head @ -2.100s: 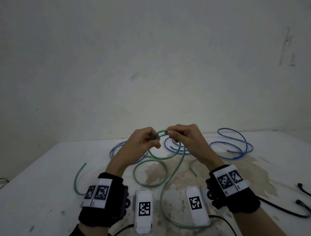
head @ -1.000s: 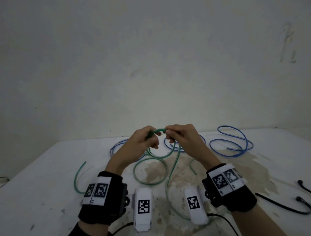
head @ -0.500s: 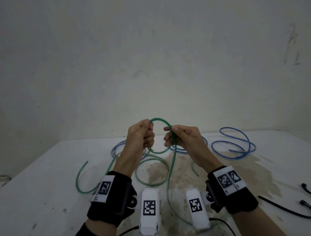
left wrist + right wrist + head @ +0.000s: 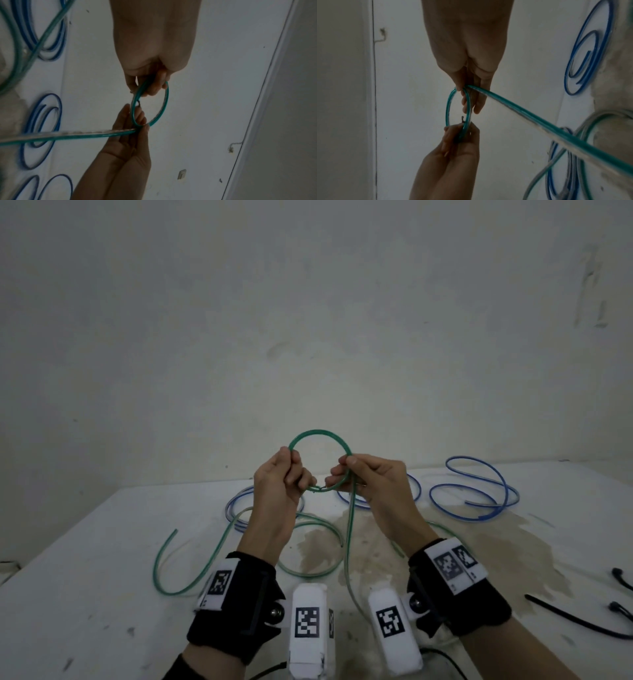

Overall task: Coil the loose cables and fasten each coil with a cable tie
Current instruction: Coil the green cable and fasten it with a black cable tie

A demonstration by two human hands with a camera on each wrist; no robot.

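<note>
— Gripping what? Both hands look curled.
— The left hand [image 4: 279, 481] and right hand [image 4: 371, 479] each pinch a small loop of green cable [image 4: 320, 433], raised above the table [image 4: 102, 542].

A cable loop [image 4: 320, 436] is held above the desk [image 4: 102, 542] centre between both hands; its tail trails toward the near edge. More cables [image 4: 474, 494] lie behind, cable ties [image 4: 575, 619] near the right edge.
</note>
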